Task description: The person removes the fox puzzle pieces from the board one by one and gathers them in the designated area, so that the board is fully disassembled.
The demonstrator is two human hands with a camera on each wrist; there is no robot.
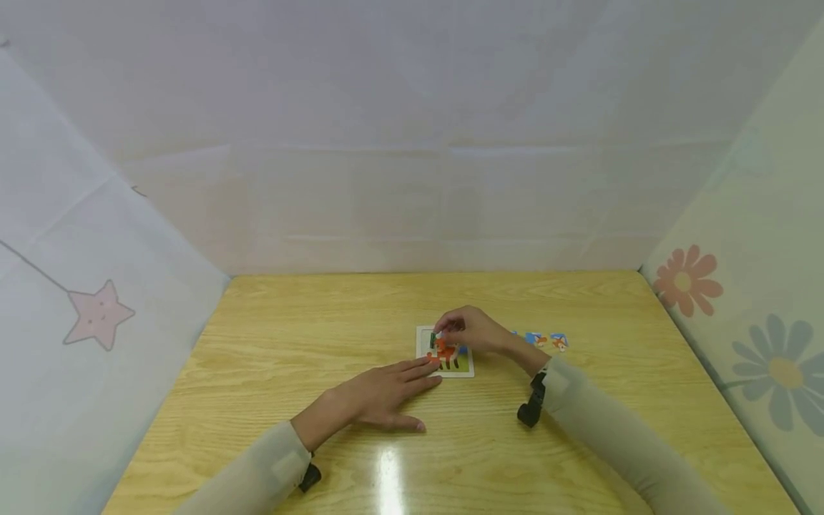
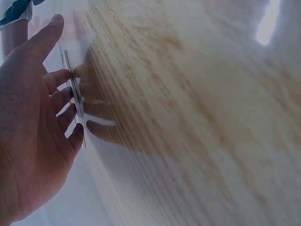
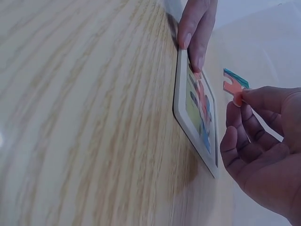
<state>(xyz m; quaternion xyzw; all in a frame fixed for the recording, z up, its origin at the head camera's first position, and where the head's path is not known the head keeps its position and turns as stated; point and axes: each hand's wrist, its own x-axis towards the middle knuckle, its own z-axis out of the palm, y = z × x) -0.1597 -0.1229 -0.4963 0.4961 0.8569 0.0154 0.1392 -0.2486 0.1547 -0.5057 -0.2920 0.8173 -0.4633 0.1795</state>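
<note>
A small jigsaw board [image 1: 460, 375] with a pale rim lies flat on the table, showing part of an orange animal on green. My left hand [image 1: 383, 393] rests on its left side with fingers stretched out, their tips touching the board. Over the board's upper part, my right hand [image 1: 476, 330] pinches an orange and green puzzle piece [image 3: 233, 85] between thumb and fingertips. In the right wrist view this piece is held tilted, raised off the board. Some of the picture is hidden under my fingers.
Several loose puzzle pieces [image 1: 558, 341] with blue and orange print lie on the wooden table [image 1: 309, 315] to the board's right, partly behind my right wrist. Pale cloth walls [image 1: 399, 207] stand along the table's back and both sides.
</note>
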